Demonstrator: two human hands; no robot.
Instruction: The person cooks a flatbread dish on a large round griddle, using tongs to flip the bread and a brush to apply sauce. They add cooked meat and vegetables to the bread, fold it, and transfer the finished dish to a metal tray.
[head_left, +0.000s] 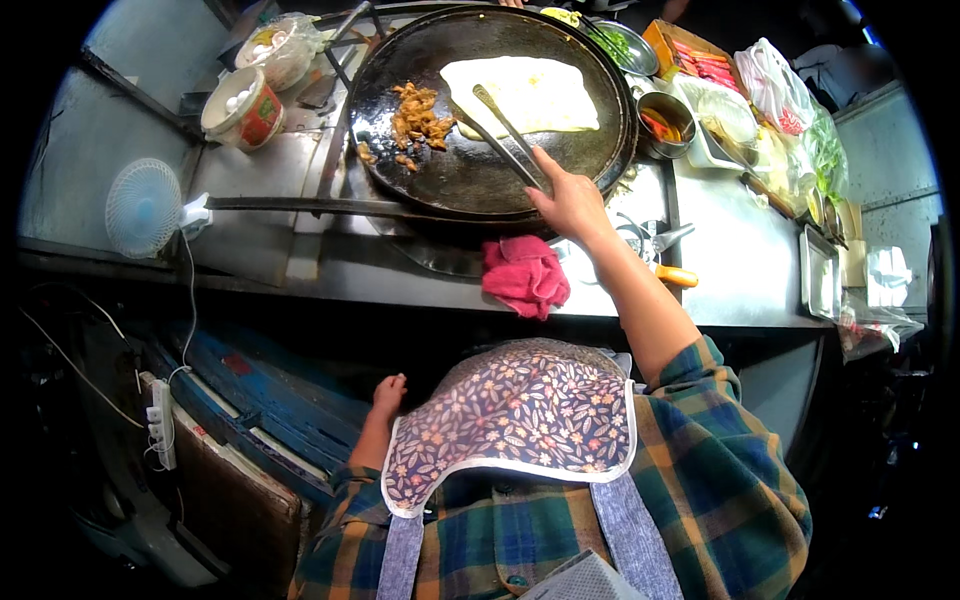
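Observation:
My right hand (568, 201) grips a pair of metal tongs (511, 144) over a large round griddle (480, 184). The tongs' tips reach the near left part of a pale, folded flatbread (529, 94); whether they pinch it I cannot tell. Left of the bread, a heap of browned meat pieces (417, 116) lies on the oily black surface, with a few bits apart from it. My left hand (390, 393) hangs low beside the floral apron (517, 412), below the counter's edge, fingers curled and apparently holding nothing.
A crumpled red cloth (526, 276) lies at the counter's front edge. Left stand a small fan (144, 208) and an egg bucket (244, 109). Right are a metal pot (664, 124), an orange-handled tool (676, 276), a steel tray (820, 274) and a box of red packets (694, 56).

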